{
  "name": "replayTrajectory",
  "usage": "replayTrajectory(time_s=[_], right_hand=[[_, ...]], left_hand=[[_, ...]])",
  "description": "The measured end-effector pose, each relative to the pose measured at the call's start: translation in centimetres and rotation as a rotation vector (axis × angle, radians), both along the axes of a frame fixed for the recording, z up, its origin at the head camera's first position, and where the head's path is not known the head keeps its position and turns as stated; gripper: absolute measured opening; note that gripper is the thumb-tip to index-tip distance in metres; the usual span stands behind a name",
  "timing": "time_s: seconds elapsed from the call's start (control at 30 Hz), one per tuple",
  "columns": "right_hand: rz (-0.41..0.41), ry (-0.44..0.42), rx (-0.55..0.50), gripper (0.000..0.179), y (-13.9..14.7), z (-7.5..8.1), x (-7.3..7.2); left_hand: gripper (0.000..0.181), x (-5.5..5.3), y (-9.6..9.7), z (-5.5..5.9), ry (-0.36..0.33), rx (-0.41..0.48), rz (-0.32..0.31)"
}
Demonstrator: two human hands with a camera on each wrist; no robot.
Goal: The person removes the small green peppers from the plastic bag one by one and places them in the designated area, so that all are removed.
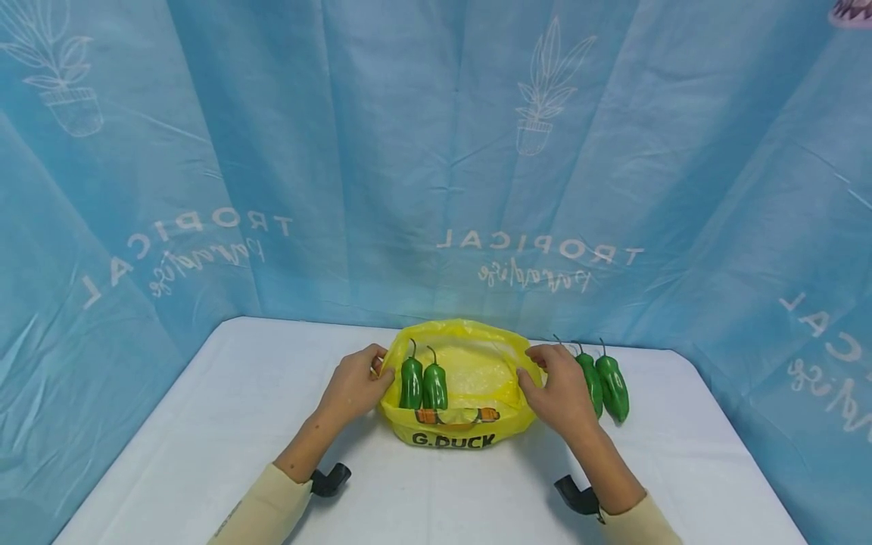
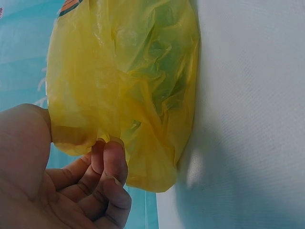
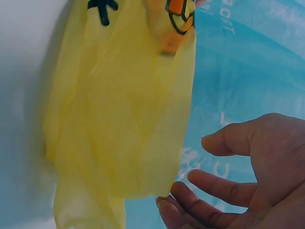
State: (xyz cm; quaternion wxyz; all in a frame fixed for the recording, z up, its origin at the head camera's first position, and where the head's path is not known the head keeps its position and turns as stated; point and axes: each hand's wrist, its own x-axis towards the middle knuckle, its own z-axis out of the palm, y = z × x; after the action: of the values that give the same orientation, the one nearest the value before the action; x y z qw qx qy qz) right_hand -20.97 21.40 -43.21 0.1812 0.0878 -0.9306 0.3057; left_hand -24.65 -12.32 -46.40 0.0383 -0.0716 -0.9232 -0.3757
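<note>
Head view, 2 green peppers (image 1: 412, 384) inside yellow bag (image 1: 514, 428) on white table (image 1: 463, 499), only green tints through plastic in left wrist view, left hand (image 1: 350, 386) pinching yellow bag, right hand (image 1: 564, 390) with thumb and fingers apart

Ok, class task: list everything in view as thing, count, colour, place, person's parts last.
Table: one, white, foreground
Curtain: count unclear, blue, behind the table
Bag: one, yellow, on the table, open-topped
Bagged peppers: two, green, inside, left side
Loose peppers: seemingly three, green, right of bag, one mostly hidden
Curved fittings: two, black, low in head view
Sleeves: two, beige, bottom edge
Left hand: one, bare, pinching the bag's left rim
Right hand: one, bare, touching the bag's right rim
</note>
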Motion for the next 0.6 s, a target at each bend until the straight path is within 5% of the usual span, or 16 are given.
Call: replayTrajectory(time_s=[0.3, 0.6], right_hand=[[0.044, 0.068, -0.016, 0.028, -1.6, 0.2, -0.1], [0.073, -0.003, -0.023, 0.030, -3.7, 0.2, -0.3]], left_hand=[[0.032, -0.1, 0.0, -0.1, 0.007, -0.002, -0.001], [0.032, 0.0, 0.0, 0.0, 0.005, 0.005, 0.002]])
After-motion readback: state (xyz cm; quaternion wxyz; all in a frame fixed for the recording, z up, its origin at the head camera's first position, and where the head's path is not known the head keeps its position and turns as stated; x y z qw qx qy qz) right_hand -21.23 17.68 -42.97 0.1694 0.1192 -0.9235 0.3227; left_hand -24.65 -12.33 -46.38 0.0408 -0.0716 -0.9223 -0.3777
